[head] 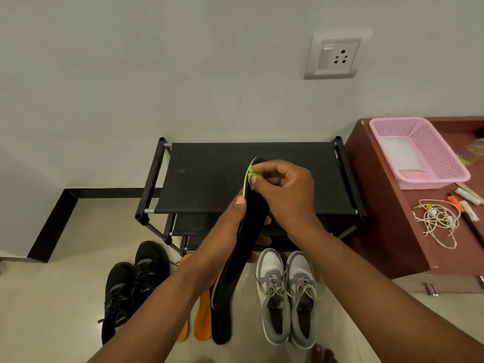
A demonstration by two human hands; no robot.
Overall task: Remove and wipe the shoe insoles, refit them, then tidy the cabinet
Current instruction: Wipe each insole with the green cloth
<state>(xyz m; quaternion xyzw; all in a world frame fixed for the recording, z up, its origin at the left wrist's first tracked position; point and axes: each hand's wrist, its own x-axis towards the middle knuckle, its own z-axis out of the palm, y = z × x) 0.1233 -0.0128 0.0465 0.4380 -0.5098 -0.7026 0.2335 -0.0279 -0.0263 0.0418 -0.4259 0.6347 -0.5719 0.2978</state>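
Observation:
My left hand (225,231) holds a long black insole (251,213) with a green edge, upright and tilted over the shoe rack. My right hand (285,195) pinches a small green cloth (253,176) against the insole's upper end. A second black insole (222,318) lies on the floor below, next to two orange insoles (203,318). A pair of black sneakers (131,286) stands on the floor at the left. A pair of grey and white sneakers (286,297) stands at the right.
The black fabric shoe rack (209,179) stands against the white wall. A maroon cabinet (392,218) at the right bears a pink basket (442,158), tangled earphones (437,221) and pens (463,208). A wall socket (335,57) sits above.

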